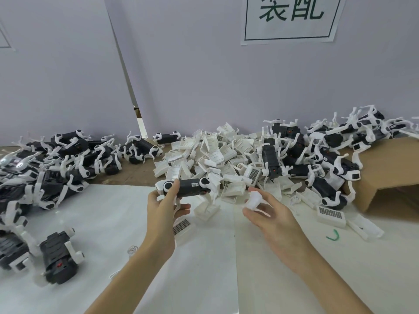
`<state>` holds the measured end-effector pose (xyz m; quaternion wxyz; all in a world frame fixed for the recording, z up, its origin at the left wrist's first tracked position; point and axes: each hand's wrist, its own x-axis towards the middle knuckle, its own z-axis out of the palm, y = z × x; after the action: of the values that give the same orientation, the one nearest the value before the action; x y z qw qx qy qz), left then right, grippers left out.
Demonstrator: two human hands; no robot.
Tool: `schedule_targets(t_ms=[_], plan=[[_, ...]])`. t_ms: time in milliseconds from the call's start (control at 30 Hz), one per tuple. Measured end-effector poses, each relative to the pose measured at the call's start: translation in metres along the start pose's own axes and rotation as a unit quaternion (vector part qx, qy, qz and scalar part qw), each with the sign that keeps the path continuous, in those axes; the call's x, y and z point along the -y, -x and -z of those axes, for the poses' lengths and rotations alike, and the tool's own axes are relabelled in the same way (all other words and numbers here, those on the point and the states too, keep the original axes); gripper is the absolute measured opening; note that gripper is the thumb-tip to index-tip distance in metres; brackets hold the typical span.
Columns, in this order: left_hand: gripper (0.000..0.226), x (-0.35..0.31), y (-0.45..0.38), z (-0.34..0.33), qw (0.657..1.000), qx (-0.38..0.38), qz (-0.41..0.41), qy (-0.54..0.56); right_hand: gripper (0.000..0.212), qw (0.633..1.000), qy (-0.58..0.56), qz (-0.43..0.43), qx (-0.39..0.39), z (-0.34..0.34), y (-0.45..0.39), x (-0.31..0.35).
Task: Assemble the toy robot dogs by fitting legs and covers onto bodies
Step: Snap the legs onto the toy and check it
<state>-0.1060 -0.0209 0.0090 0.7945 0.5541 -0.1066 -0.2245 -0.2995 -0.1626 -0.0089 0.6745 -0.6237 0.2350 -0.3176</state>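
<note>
White sheeting covers your bench, with covers heaped just ahead.
Your left hand grips the dog body above the sheet; your right hand pinches a blurred white cover piece. Misaligned clips could jam, or the piece could slip.

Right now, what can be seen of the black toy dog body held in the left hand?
The black plastic toy dog body is held lying roughly level above the white table sheet. It has white round-jointed legs at both ends and a small white label on its side. The left hand grips its left end; the right hand, apart from it, holds a small white part.
</note>
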Motion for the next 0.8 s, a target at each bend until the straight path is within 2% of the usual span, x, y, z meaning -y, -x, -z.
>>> schedule_targets(t_ms=[100,200,300,400,467,533,600,667,800], plan=[[0.040,0.001,0.000,0.001,0.999,0.030,0.002,-0.025,0.033,1.000,-0.015,0.016,-0.020,0.001,-0.002,-0.001],[0.042,-0.001,0.006,0.000,0.993,0.103,-0.022,-0.062,0.035,0.995,-0.077,0.016,-0.060,0.001,-0.002,0.006],[0.058,-0.002,0.016,-0.004,0.975,0.182,-0.055,-0.113,0.038,0.996,0.000,0.068,-0.063,0.002,0.002,0.008],[0.068,0.002,0.026,-0.009,0.959,0.223,-0.081,-0.156,0.042,0.991,0.036,0.117,-0.058,-0.002,0.006,0.012],[0.065,0.006,0.030,-0.010,0.948,0.253,-0.097,-0.168,0.037,0.985,0.080,0.148,-0.037,-0.007,0.009,0.013],[0.052,0.009,0.032,-0.010,0.935,0.286,-0.113,-0.178,0.032,0.966,0.184,0.182,-0.007,-0.011,0.013,0.008],[0.044,0.009,0.032,-0.010,0.928,0.299,-0.122,-0.186,0.036,0.948,0.250,0.198,0.017,-0.016,0.015,0.002],[0.044,0.010,0.031,-0.009,0.929,0.295,-0.124,-0.185,0.046,0.944,0.265,0.195,0.032,-0.019,0.017,-0.001],[0.044,0.012,0.032,-0.010,0.926,0.305,-0.122,-0.185,0.073,0.913,0.351,0.206,0.032,-0.023,0.018,-0.008]])
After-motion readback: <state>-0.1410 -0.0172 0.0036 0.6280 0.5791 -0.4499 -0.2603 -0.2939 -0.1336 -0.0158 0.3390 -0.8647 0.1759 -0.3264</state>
